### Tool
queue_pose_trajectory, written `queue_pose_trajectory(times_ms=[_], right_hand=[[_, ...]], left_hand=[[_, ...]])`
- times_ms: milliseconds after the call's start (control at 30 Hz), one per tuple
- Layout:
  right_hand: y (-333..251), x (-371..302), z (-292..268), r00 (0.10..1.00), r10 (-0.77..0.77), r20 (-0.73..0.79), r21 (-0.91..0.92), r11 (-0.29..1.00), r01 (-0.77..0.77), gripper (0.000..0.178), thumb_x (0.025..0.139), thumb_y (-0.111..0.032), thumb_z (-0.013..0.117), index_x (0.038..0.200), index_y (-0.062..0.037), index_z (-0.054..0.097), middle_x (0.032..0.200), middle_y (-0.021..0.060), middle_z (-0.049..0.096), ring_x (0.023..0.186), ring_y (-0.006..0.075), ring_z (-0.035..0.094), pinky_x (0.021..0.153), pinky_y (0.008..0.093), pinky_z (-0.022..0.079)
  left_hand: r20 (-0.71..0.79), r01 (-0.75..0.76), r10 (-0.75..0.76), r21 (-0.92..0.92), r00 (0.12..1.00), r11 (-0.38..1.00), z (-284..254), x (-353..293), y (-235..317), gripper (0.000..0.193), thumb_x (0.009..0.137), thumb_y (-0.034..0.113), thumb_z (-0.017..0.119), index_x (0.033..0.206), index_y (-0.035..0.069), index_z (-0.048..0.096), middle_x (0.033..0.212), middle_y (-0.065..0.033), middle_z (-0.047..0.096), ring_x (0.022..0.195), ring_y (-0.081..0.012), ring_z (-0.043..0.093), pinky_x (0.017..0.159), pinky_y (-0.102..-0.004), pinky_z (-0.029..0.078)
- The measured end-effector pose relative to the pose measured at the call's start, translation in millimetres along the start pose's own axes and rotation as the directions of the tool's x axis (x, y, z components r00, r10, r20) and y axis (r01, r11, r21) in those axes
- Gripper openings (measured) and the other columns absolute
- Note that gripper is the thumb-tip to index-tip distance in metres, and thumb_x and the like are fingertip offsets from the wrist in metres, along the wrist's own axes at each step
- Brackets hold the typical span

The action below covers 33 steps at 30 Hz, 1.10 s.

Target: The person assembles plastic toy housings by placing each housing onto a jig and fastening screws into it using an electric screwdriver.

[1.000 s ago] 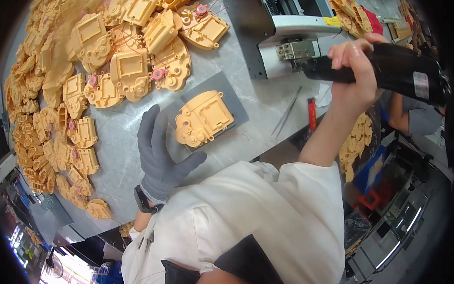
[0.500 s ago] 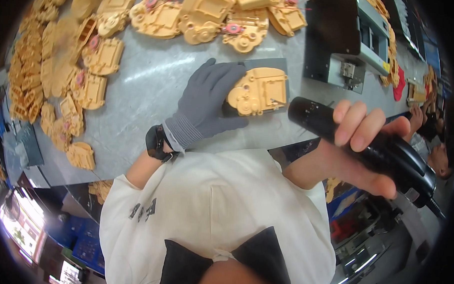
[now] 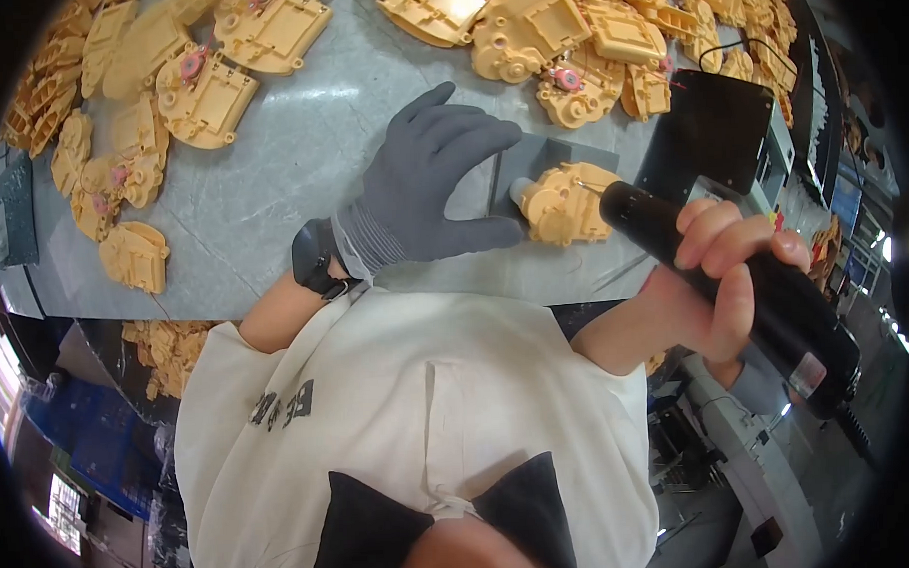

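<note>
My left hand (image 3: 426,180), in a grey glove, is spread open on the left of a yellow plastic housing (image 3: 562,218). Its thumb lies close to the housing's left edge; whether it touches I cannot tell. The housing rests on a dark grey plate (image 3: 511,172) on the table. Bare fingers of my right hand (image 3: 719,250) wrap round a black corded electric screwdriver (image 3: 781,313), held slanting from the right. The thin bit of the screwdriver reaches over the housing's upper part; contact at the tip is too small to make out.
More yellow housings (image 3: 531,31), several with pink round parts, lie along the far side. Others (image 3: 133,257) are piled at the left. A black box-like device (image 3: 704,130) stands right of the plate. The grey tabletop (image 3: 301,179) spreads out to the left.
My left hand has loosened from the housing and spread its fingers. The screwdriver has come from beside the housing to over it. The housing now sits tilted differently, and the whole view has shifted.
</note>
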State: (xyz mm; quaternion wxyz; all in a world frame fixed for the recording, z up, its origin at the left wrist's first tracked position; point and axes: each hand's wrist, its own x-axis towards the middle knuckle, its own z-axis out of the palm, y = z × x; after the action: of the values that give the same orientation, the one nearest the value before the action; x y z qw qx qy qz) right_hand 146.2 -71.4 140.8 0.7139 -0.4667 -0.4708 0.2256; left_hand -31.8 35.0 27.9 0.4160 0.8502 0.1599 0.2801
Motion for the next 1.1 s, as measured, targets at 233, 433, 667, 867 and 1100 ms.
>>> queue_pose_trajectory(times_ms=[233, 433, 667, 867, 1100], right_hand=[[5.1, 6.3, 0.6, 0.998, 0.044, 0.047, -0.021, 0.999, -0.043, 0.042, 0.071, -0.002, 0.053, 0.111, -0.0051, 0.04, 0.061, 0.0088, 0.046, 0.048, 0.0208, 0.046, 0.054, 0.0365, 0.042], [4.3, 8.0, -0.9, 0.995, 0.085, 0.06, -0.042, 0.996, -0.083, 0.035, 0.071, -0.001, 0.054, 0.103, -0.006, 0.039, 0.06, 0.0083, 0.047, 0.047, 0.0201, 0.046, 0.054, 0.0371, 0.042], [13.2, 2.6, 3.5, 0.988, 0.084, 0.13, -0.045, 0.996, -0.079, 0.032, 0.072, 0.002, 0.054, 0.098, -0.0066, 0.038, 0.061, 0.0079, 0.047, 0.047, 0.0197, 0.046, 0.054, 0.0378, 0.041], [10.8, -0.8, 1.3, 0.989, 0.143, -0.026, -0.057, 0.988, -0.144, 0.028, 0.074, 0.0, 0.052, 0.099, -0.007, 0.039, 0.06, 0.0077, 0.043, 0.047, 0.019, 0.043, 0.057, 0.039, 0.041], [21.6, 1.2, -2.4, 0.991, 0.129, 0.032, -0.057, 0.99, -0.127, 0.022, 0.068, 0.0, 0.047, 0.088, -0.0068, 0.046, 0.056, 0.0073, 0.041, 0.047, 0.0195, 0.042, 0.061, 0.0398, 0.04]], left_hand=[[-0.046, 0.047, -0.047, -0.011, 0.998, 0.999, 0.7, -1.3, -5.3, 0.069, 0.06, 0.04, 0.075, 0.116, 0.008, 0.051, 0.112, -0.0118, 0.052, 0.105, -0.0316, 0.048, 0.093, -0.0432, 0.037], [-0.044, 0.068, -0.069, -0.031, 0.997, 0.997, 3.5, -1.0, -11.1, 0.066, 0.061, 0.035, 0.076, 0.116, 0.008, 0.051, 0.112, -0.0116, 0.052, 0.104, -0.0314, 0.049, 0.089, -0.0403, 0.039], [-0.089, 0.078, -0.082, -0.052, 0.993, 0.996, -0.3, -0.6, -7.6, 0.048, 0.066, 0.023, 0.072, 0.109, 0.008, 0.056, 0.101, -0.0093, 0.057, 0.096, -0.0276, 0.053, 0.085, -0.0382, 0.04], [0.362, -0.105, 0.205, -0.277, 0.909, 0.955, -39.9, 35.4, 79.9, 0.026, 0.076, 0.018, 0.061, 0.098, 0.006, 0.059, 0.089, -0.0056, 0.058, 0.079, -0.0234, 0.056, 0.077, -0.0338, 0.044], [0.5, 0.029, -0.062, 0.073, 0.864, 0.997, -85.9, -0.6, 108.3, 0.021, 0.077, 0.015, 0.056, 0.096, 0.006, 0.059, 0.087, -0.0062, 0.058, 0.079, -0.0229, 0.056, 0.072, -0.0346, 0.045]])
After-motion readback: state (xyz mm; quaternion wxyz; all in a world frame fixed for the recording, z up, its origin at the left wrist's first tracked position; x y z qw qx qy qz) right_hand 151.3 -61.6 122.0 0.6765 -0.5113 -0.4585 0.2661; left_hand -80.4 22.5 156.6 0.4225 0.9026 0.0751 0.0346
